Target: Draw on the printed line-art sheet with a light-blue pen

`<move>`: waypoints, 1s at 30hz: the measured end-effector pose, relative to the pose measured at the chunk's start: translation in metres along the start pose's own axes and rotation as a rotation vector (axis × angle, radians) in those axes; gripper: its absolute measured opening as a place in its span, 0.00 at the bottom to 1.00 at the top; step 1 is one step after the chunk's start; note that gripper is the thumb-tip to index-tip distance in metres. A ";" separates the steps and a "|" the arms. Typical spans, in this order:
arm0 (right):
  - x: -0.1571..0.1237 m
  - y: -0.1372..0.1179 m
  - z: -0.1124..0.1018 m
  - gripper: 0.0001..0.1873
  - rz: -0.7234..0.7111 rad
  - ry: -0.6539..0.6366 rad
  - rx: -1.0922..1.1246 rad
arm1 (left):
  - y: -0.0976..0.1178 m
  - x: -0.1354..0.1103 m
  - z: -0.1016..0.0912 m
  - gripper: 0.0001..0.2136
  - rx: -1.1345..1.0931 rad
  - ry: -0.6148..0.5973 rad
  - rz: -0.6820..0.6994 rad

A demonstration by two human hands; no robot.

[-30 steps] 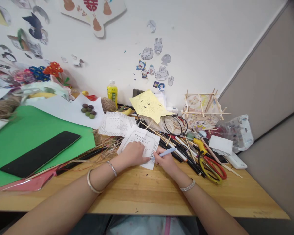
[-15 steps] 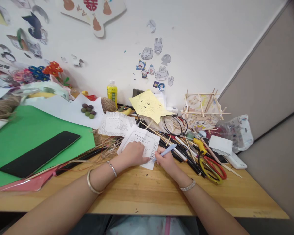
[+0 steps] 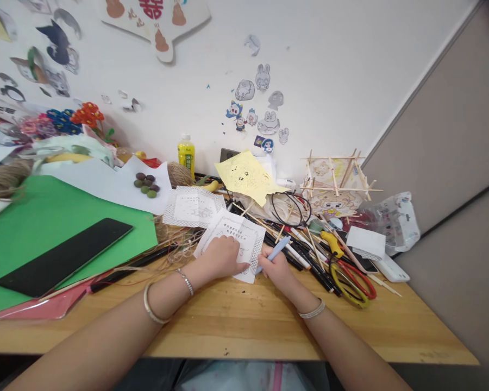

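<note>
My left hand (image 3: 224, 257) rests on a white sheet of paper (image 3: 250, 239) with a patterned border, handwritten characters and line drawings. Its thumb is stretched out toward the sheet's lower right, while the other fingers are partly hidden behind the back of the hand. At the sheet's right edge, my right hand (image 3: 274, 267) is closed around a light blue pen (image 3: 279, 247). The pen leans up to the right, with its tip at the paper's lower right border. Behind lies a second bordered sheet (image 3: 193, 206) with a drawing and writing.
Markers (image 3: 320, 277), wooden sticks and yellow-and-red-handled scissors (image 3: 354, 285) crowd the right side. A stick frame (image 3: 336, 184) stands behind them. To the left, a black flat object (image 3: 65, 258) lies on green paper (image 3: 20, 228). A yellow bottle (image 3: 186, 155) stands against the wall.
The pen has tilted slightly more upright in my right hand, its upper end shifting left. My left hand stays on the paper.
</note>
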State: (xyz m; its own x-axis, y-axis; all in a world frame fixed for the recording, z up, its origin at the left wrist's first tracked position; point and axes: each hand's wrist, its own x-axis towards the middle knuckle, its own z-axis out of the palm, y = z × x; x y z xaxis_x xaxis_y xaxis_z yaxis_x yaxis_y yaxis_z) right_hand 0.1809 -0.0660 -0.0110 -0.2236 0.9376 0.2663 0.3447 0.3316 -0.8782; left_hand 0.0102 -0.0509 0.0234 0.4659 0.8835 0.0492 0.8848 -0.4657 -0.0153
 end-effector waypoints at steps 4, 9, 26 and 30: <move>0.000 0.003 -0.001 0.13 0.015 -0.009 0.033 | 0.000 0.000 0.000 0.25 0.003 0.000 0.009; -0.001 0.004 -0.001 0.14 0.042 0.013 0.134 | 0.000 0.000 0.001 0.25 0.006 0.001 0.004; -0.002 0.004 0.004 0.15 -0.045 -0.027 -0.016 | 0.000 -0.004 -0.008 0.23 -0.027 -0.030 0.010; -0.002 0.005 0.004 0.16 -0.050 -0.032 -0.004 | 0.001 -0.004 -0.008 0.24 -0.013 -0.027 0.016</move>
State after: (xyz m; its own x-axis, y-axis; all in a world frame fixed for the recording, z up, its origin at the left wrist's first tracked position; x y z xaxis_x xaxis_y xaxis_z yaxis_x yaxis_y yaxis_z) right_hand 0.1794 -0.0665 -0.0169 -0.2698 0.9159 0.2973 0.3359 0.3788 -0.8623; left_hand 0.0090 -0.0548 0.0316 0.4799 0.8771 0.0223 0.8773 -0.4799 -0.0026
